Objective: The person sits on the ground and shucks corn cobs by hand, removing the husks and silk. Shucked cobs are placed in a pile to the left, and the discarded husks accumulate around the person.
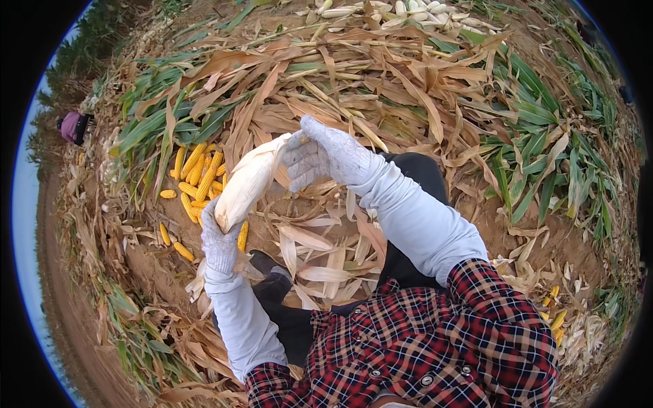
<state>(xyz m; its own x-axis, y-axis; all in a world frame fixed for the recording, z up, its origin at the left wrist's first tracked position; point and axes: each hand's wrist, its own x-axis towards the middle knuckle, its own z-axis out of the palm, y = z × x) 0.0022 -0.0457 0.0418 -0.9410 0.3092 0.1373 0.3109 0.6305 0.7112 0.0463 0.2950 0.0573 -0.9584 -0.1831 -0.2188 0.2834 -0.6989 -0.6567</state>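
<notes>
My left hand, in a white knit glove, is closed round the lower end of an ear of corn. Pale dry husk still wraps the ear, which slants up to the right. At its narrow tip is my gloved right hand; the fingers bend over the husk end, partly hiding it, while the lower fingers hang loosely. Just beyond the left hand lies a pile of bare yellow corn cobs. Stripped husks are scattered on the soil between my legs.
Cut corn stalks with dry leaves lie across the ground ahead. Green leaves spread at the right. Pale husked ears are heaped at the far edge. More yellow cobs lie at lower right. Another person is far off left.
</notes>
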